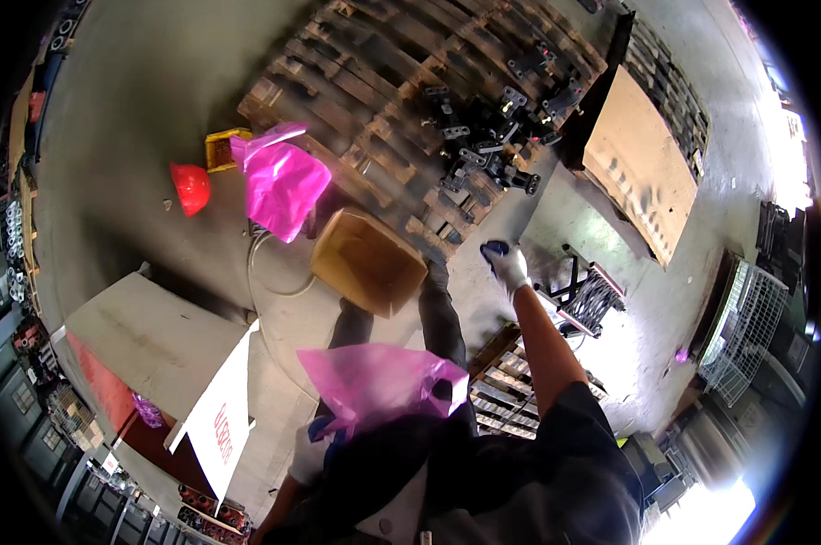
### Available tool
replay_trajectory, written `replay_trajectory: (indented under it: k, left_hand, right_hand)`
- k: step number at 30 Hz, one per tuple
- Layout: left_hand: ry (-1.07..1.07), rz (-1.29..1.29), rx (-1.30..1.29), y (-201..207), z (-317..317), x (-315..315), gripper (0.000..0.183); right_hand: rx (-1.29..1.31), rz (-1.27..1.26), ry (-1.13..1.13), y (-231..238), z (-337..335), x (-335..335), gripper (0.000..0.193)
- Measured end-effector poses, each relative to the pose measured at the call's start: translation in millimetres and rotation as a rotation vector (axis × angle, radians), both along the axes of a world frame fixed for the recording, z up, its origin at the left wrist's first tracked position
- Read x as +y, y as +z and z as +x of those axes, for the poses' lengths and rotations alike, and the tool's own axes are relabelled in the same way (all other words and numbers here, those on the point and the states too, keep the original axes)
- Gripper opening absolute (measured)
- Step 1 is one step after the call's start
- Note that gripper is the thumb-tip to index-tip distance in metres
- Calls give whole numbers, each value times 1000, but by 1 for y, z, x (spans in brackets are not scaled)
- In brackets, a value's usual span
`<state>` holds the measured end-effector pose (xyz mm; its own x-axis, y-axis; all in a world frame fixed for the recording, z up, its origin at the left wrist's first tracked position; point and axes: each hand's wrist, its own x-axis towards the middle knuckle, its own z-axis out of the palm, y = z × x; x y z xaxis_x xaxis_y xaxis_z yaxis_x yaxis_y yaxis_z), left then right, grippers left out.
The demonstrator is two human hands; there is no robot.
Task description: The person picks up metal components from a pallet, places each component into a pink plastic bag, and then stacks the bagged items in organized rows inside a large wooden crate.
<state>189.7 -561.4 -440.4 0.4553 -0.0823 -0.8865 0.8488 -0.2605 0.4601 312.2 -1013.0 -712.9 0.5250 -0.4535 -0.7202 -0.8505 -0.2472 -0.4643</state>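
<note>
Near my body, a translucent pink plastic bag [378, 381] spreads out in front of my waist. My left hand [308, 457], in a white glove with dark blue fingers, grips the bag's left lower edge. Out to the right, my right hand [510, 265] wears a matching glove and reaches toward the pallet corner. Its fingers look loosely bent and apart, with nothing visible in them. Several black metal parts with knobs [492, 136] lie heaped on the wooden pallet [365, 82], beyond that hand. At my feet stands an open cardboard box [369, 263], its inside bare.
Another pink bag [288, 186] lies left of the box, beside a yellow bin [221, 151] and a red helmet-like object [190, 189]. A large carton [156, 336] stands at left. Cardboard [642, 163] rests at right, near a black-framed stand [587, 295]. A hose [258, 272] curves across the floor.
</note>
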Motion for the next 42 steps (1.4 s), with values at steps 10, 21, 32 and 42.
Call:
replay_trajectory:
  k: [10, 21, 32, 42]
  left_hand:
    - [-95, 253, 277, -83, -13, 14, 23]
    - [-29, 352, 390, -117, -48, 23, 24]
    - [-99, 288, 386, -132, -35, 35, 23]
    - [-155, 261, 439, -140, -41, 52, 29]
  right_hand:
    - [-523, 183, -282, -259, 144, -59, 53]
    - [-332, -369, 144, -279, 144, -46, 29]
    - [-504, -505, 503, -235, -48, 46, 32]
    - [99, -482, 815, -291, -108, 63, 61]
